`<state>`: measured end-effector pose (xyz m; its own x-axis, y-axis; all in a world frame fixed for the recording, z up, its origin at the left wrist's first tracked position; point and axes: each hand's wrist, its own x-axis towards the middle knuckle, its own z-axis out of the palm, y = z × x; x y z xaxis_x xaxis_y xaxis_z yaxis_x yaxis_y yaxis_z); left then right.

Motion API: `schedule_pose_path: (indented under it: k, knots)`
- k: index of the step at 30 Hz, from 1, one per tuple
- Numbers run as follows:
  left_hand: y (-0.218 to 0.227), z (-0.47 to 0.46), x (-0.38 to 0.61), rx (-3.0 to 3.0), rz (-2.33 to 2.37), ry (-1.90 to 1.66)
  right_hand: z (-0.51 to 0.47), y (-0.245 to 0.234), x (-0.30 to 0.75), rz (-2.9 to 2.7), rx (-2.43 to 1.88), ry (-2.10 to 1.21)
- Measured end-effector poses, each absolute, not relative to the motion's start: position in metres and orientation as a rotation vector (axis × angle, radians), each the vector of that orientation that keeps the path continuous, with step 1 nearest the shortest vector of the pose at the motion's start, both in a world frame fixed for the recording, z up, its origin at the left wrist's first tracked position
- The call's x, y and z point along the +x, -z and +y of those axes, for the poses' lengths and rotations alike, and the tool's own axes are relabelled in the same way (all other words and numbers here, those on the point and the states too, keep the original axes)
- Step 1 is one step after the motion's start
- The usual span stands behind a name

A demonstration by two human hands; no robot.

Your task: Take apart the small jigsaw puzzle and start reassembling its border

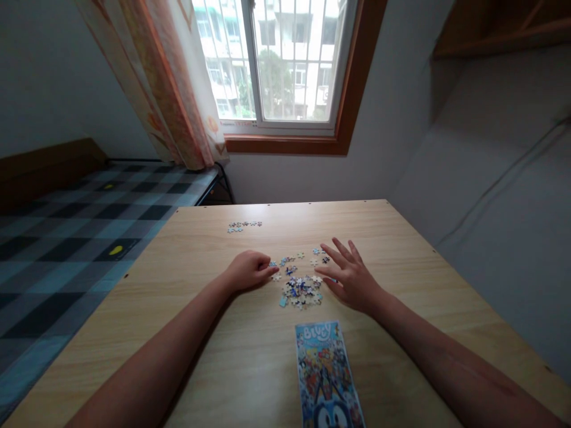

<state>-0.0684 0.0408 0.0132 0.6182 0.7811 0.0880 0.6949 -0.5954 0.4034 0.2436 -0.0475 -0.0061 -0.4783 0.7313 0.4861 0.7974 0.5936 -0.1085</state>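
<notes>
A loose pile of jigsaw puzzle pieces (301,291) lies on the table between my two hands. Just beyond it, more scattered pieces (291,270) are spread out singly and in small groups. My left hand (250,269) rests to the left of these, fingers curled in and thumb side close to a few pieces; whatever its fingers may hold is hidden. To the right of the pile, my right hand (347,274) is open with fingers spread, its fingertips over or beside several pieces. A puzzle box (328,374) with "Bluey" printed on it lies nearer to me.
Toward the far left of the wooden table (214,368), a small group of puzzle pieces (243,226) is set in rows. A bed with a checked cover (89,238) stands left of the table. Behind are a curtain (165,89) and a barred window (289,65).
</notes>
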Motion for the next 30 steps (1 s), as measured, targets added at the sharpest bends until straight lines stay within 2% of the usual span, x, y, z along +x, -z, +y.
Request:
schedule_pose_path:
  k: [11,16,30]
  knots:
    - [-0.011,0.04,-0.068,2.511,1.235,-0.404,-0.044,0.007,0.248,-2.251,-1.255,0.258]
    - [-0.009,0.041,-0.069,2.512,1.23,-0.425,-0.046,0.006,0.247,-2.38,-1.095,0.188]
    - [-0.005,0.044,-0.073,2.497,1.186,-0.459,-0.045,0.007,0.247,-2.389,-1.105,0.075]
